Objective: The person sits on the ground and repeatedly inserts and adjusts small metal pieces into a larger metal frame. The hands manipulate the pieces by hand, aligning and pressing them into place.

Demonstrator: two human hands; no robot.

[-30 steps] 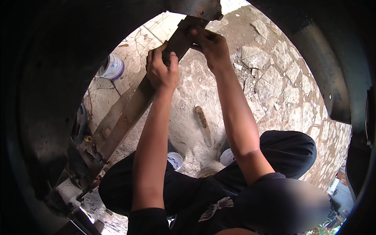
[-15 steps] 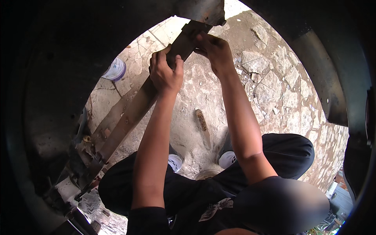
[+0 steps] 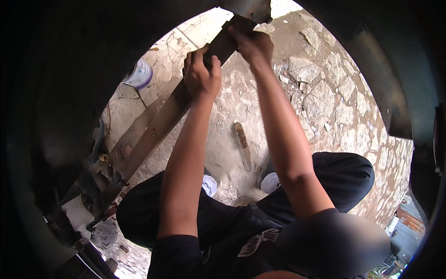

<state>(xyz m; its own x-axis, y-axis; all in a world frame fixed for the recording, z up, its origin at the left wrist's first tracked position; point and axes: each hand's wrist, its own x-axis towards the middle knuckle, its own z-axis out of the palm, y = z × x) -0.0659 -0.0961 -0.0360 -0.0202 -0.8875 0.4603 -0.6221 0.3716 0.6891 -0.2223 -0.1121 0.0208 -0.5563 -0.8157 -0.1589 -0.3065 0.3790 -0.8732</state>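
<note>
Beside bar point(image 3: 158, 125), white-blue tub point(image 3: 139, 74)

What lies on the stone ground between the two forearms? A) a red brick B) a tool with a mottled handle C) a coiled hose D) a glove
B: a tool with a mottled handle lies on the cracked stone ground, between the left hand gripping the long metal bar and the right hand at the bar's upper end.
</note>
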